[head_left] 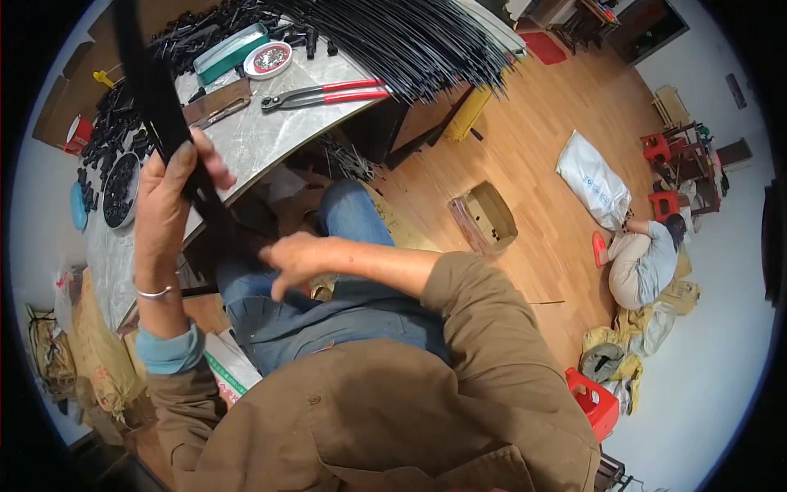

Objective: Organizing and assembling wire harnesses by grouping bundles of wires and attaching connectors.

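My left hand is wrapped round a long black bundle, apparently of thin rods or strips, held tilted over the table's near edge. Motion smears the bundle. Close to its lower end, above my lap, is my right hand, its fingers and thumb apart with nothing visible between them. Red-handled pincers lie on the grey table. Beside them are a flat brown piece with a metal tool, a round dish of small metal parts and a teal tray.
Many black rods overhang the table's right side. Black plastic parts pile at the back, others fill a bowl. A cardboard box and white sack stand on the floor; another person crouches nearby. A red stool is behind my right.
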Demonstrator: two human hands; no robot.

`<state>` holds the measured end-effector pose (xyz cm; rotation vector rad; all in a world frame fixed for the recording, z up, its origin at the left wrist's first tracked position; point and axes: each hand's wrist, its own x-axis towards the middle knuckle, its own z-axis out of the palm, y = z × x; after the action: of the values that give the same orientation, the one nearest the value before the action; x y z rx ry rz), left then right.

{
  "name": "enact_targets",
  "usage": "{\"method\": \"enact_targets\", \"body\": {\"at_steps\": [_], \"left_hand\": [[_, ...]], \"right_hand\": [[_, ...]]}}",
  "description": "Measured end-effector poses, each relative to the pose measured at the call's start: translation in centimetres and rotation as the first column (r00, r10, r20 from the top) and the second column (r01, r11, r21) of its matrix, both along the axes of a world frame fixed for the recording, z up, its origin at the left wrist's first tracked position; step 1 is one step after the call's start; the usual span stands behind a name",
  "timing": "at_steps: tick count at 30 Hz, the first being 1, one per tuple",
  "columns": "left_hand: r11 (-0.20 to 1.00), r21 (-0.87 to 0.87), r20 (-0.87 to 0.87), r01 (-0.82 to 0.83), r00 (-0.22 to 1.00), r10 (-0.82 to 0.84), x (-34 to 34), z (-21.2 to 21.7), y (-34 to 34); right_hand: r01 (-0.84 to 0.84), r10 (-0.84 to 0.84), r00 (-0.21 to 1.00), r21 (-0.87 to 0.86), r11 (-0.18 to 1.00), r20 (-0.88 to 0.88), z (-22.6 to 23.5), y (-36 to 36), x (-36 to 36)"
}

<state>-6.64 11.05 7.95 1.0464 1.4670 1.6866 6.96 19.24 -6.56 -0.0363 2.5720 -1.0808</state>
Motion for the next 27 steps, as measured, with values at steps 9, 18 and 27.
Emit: {"method": "enact_targets", "body": {"at_steps": [9,18,27], "left_hand": [[0.930,-0.135,0.262,-0.341,0.893,0.365,5.3,-14.5,-4.5],[0.892,-0.119,0.372,-0.437,0.813,0.448,4.9,-12.3,-10.3],[0.962,-0.068,0.326,-0.265,0.905,0.273,7.1,-9.0,-5.4]], "right_hand": [[-0.004,0.085,0.930,-0.221,0.975,0.358,-12.9,-2.8,1.6],[-0.395,0.412,0.834,-0.125,0.910,0.366,-19.4,-7.1,2.6],[-0.212,0.352,0.877,-0.394,0.894,0.328,-4.3,3.0,2.4]]}}
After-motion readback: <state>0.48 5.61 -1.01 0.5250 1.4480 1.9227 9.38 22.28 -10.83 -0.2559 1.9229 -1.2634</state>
